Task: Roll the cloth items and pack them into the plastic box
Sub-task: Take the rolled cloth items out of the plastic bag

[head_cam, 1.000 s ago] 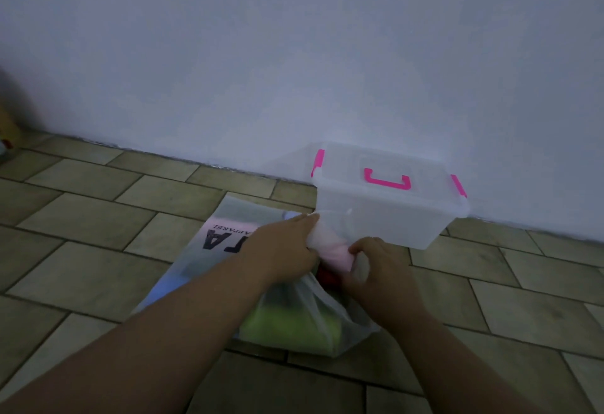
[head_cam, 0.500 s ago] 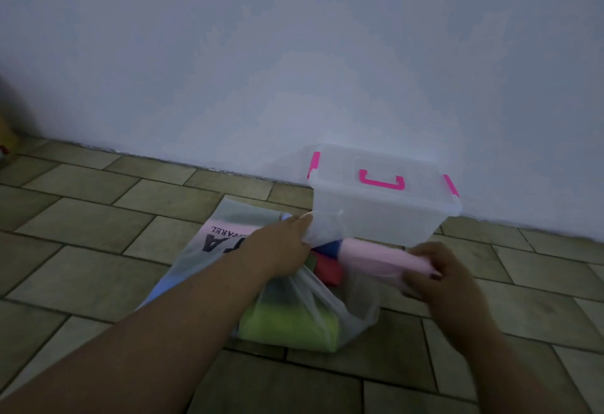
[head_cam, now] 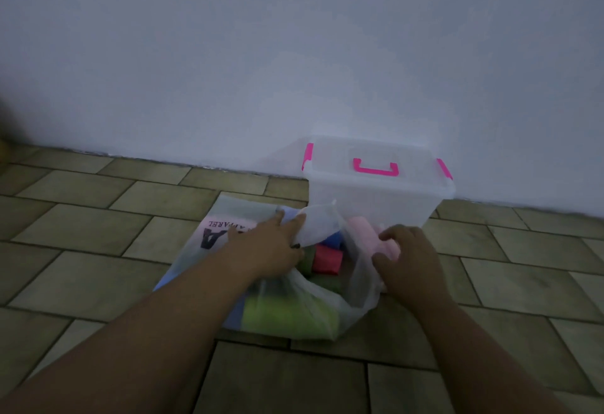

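On the tiled floor, the left hand pinches the rim of a see-through plastic bag between thumb and fingers, holding its mouth open. Inside lie a green cloth, a blue cloth and a red cloth. At the bag's right edge, the right hand curls its fingers over a rolled pink cloth. Just behind it the plastic box stands against the wall, its lid on and pink handle on top.
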